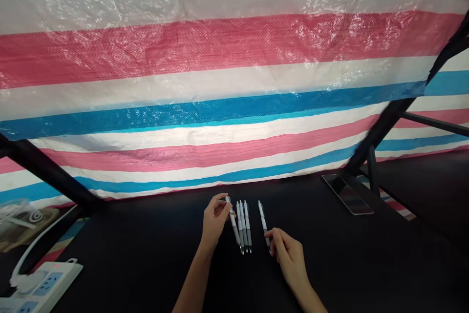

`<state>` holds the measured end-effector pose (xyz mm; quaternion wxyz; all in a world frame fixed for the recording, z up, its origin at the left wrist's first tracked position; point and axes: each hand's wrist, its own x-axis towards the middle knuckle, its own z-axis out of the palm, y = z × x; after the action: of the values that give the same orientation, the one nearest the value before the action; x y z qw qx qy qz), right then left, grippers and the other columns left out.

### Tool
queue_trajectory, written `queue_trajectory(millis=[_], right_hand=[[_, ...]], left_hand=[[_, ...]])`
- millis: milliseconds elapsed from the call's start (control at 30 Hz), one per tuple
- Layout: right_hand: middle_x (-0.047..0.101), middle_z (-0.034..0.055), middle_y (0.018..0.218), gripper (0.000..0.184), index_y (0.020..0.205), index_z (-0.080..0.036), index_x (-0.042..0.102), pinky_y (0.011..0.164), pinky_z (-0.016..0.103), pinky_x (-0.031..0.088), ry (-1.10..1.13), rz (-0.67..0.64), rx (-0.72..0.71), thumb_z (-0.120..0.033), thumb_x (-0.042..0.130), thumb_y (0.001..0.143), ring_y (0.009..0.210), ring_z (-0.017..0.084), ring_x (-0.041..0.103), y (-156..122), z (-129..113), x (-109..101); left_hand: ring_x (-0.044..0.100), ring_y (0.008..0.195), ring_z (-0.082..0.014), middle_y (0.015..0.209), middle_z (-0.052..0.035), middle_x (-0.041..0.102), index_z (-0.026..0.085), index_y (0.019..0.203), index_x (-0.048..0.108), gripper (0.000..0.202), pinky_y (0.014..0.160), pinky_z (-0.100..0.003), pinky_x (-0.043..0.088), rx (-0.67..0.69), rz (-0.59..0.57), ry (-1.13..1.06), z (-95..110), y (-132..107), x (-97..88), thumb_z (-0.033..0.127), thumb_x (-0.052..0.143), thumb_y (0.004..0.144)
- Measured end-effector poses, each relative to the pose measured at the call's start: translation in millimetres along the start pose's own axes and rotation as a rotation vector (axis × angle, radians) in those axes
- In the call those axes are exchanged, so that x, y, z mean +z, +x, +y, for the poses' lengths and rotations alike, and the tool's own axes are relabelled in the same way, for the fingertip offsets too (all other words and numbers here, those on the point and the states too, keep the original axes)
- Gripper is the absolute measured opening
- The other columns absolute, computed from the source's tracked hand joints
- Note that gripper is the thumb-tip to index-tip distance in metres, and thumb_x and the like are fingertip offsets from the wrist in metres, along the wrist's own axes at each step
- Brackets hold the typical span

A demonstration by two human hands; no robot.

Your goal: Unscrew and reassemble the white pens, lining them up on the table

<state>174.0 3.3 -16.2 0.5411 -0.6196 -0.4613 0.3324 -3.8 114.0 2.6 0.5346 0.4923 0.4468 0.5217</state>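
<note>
My left hand [215,220] pinches the upper end of a white click pen [234,229] between thumb and fingers. The pen lies at the left side of a row, its grey grip and tip pointing toward me. Right beside it, three similar pens [243,222] lie side by side on the black table, tips also toward me. A little apart to the right is another white pen [262,216]. The curled fingers of my right hand [289,254] close on its lower part near the tip and partly cover it.
A smartphone [346,194] lies at the back right of the black table [146,254], by a dark frame leg [370,137]. At the left edge sits a white power strip [54,283] with a plugged-in cable. Striped sheeting [205,78] hangs behind.
</note>
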Motion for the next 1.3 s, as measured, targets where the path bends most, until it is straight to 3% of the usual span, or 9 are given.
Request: queue_trajectory(millis=[333,533,733,867,967,1067,1167,1300], right_hand=[[0.051,-0.0020,0.048,0.056,0.075,-0.016,0.072,0.043,0.024,0.032,-0.003,0.018,0.007,-0.060,0.043,0.092,0.041,0.012,0.042,0,-3,0],[0.049,-0.0021,0.049,0.053,0.074,-0.017,0.069,0.043,0.024,0.030,-0.012,0.002,0.011,-0.059,0.043,0.093,0.042,0.012,0.041,1,-5,-1],[0.049,-0.0023,0.049,0.054,0.073,-0.018,0.066,0.044,0.025,0.030,-0.052,0.007,0.036,-0.062,0.041,0.092,0.043,0.013,0.042,3,-2,1],[0.051,-0.0018,0.056,0.039,0.071,-0.022,0.056,0.047,0.026,0.029,-0.355,0.071,-0.032,-0.055,0.046,0.091,0.050,0.015,0.047,3,4,2],[0.054,0.0025,0.070,0.030,0.067,-0.023,0.048,0.054,0.028,0.033,-0.730,0.114,-0.197,-0.046,0.055,0.086,0.065,0.021,0.052,1,13,3],[0.054,0.0054,0.075,0.029,0.065,-0.022,0.048,0.061,0.033,0.035,-0.921,0.073,-0.324,-0.039,0.052,0.089,0.070,0.023,0.051,0,22,3],[0.055,0.0058,0.073,0.032,0.066,-0.022,0.049,0.062,0.034,0.034,-0.891,0.033,-0.298,-0.034,0.043,0.095,0.070,0.023,0.053,0,24,0],[0.056,0.0034,0.066,0.037,0.067,-0.023,0.050,0.063,0.034,0.035,-0.651,0.044,-0.156,-0.039,0.039,0.098,0.063,0.022,0.054,-3,13,-11]], left_hand=[[0.070,0.066,-0.0196,0.074,0.0008,0.063,0.018,0.103,0.062,0.034,0.064,-0.034,0.061,0.023,-0.007,0.070,-4,1,0.6,0.038,0.070,0.076],[0.069,0.075,-0.0221,0.077,-0.0022,0.067,0.021,0.113,0.065,0.039,0.064,-0.030,0.058,0.068,-0.007,0.237,-12,4,-3.4,0.038,0.067,0.078],[0.057,0.052,-0.0138,0.083,-0.0020,0.067,0.022,0.113,0.070,0.042,0.047,-0.028,0.056,0.092,0.007,0.358,-24,4,-1.8,0.038,0.068,0.074],[0.057,0.053,-0.0137,0.084,-0.0024,0.064,0.021,0.111,0.071,0.040,0.047,-0.030,0.058,0.118,0.049,0.396,-26,0,3.2,0.039,0.066,0.075],[0.062,0.053,-0.0154,0.081,-0.0027,0.065,0.021,0.107,0.072,0.035,0.051,-0.030,0.059,0.115,0.051,0.410,-22,-3,2.1,0.036,0.064,0.077],[0.067,0.051,-0.0172,0.078,-0.0024,0.067,0.021,0.105,0.071,0.034,0.051,-0.030,0.059,0.082,0.046,0.399,-17,-4,-1.9,0.036,0.063,0.077],[0.070,0.053,-0.0193,0.077,-0.0021,0.068,0.020,0.103,0.070,0.033,0.052,-0.031,0.060,0.030,0.047,0.366,-9,-5,-4.7,0.038,0.064,0.076],[0.072,0.061,-0.0215,0.082,-0.0044,0.070,0.019,0.105,0.068,0.035,0.055,-0.033,0.060,-0.025,0.053,0.306,4,-20,-5.7,0.040,0.064,0.078]])
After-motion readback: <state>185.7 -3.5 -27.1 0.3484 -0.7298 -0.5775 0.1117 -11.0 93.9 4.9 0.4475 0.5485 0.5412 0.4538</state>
